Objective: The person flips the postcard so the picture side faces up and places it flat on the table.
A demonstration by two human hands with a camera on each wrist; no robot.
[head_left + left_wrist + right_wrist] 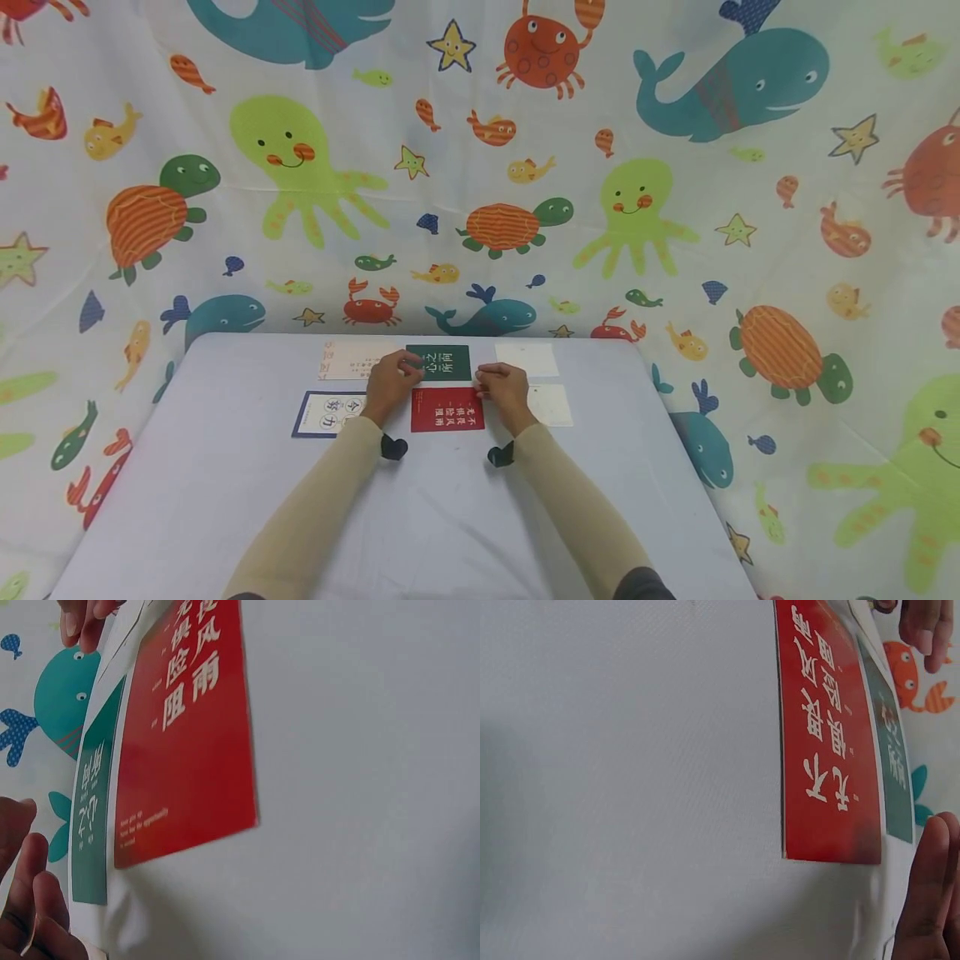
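A dark green card (450,363) with white Chinese characters lies in the back row, and a red card (447,409) lies just in front of it. My left hand (392,385) is at the green card's left edge; in the left wrist view its fingers (49,900) are bent loosely with a gap to the thumb. At the right edge is my right hand (504,392), thumb and fingertips close to the card's corner. The right wrist view shows these fingers (930,877) fairly straight, nothing between them.
To the left lie a pale pink card (347,358) and a blue-bordered card (322,414), partly covered by the left hand. Two off-white cards (527,358) lie on the right. A patterned sea-animal curtain (465,175) hangs behind the white table (442,517).
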